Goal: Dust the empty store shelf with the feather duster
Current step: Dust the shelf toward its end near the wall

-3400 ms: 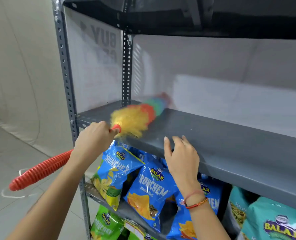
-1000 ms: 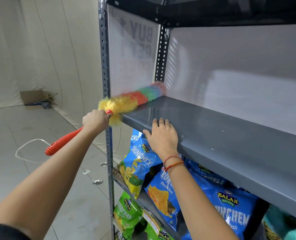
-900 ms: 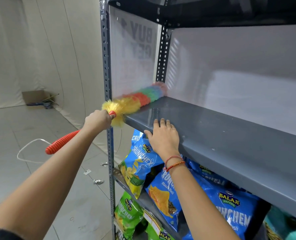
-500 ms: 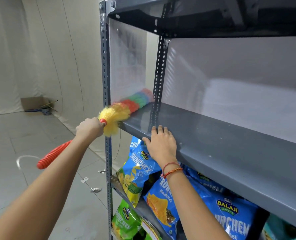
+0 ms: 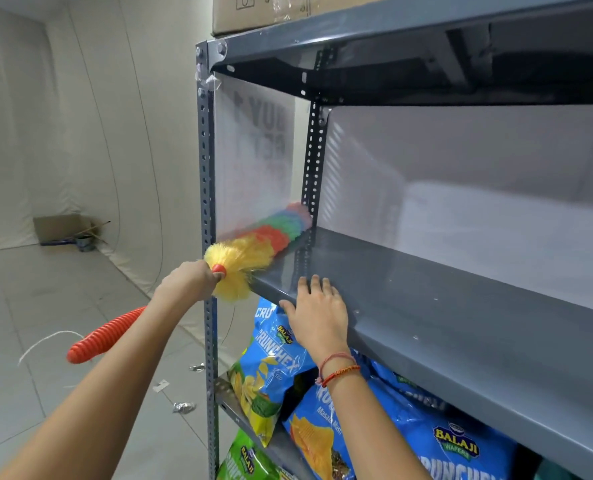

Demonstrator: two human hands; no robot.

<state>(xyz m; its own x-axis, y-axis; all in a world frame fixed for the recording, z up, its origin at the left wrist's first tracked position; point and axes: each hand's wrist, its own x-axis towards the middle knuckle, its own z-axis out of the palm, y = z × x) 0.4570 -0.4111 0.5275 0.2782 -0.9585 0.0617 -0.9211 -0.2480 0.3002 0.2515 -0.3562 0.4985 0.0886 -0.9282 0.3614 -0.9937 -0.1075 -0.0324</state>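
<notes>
The empty grey shelf [image 5: 461, 306] runs from the centre to the right edge. A feather duster [image 5: 253, 247] with yellow, red, green and blue fluff lies along the shelf's far left end, against the side panel; its ribbed orange handle [image 5: 104, 337] sticks out to the lower left. My left hand [image 5: 187, 284] is shut on the handle just behind the yellow fluff. My right hand [image 5: 317, 311] lies flat, fingers apart, on the shelf's front edge, holding nothing.
A grey perforated upright [image 5: 207, 209] frames the rack's left front corner. Blue and green snack bags [image 5: 271, 368] fill the shelves below. A cardboard box [image 5: 271, 8] sits on the top shelf. Scraps and a white cord [image 5: 42, 344] lie on the tiled floor at left.
The duster has shifted from the shelf's middle-left to its far left end along the side panel. My right hand stays on the front edge. The view has tilted upward.
</notes>
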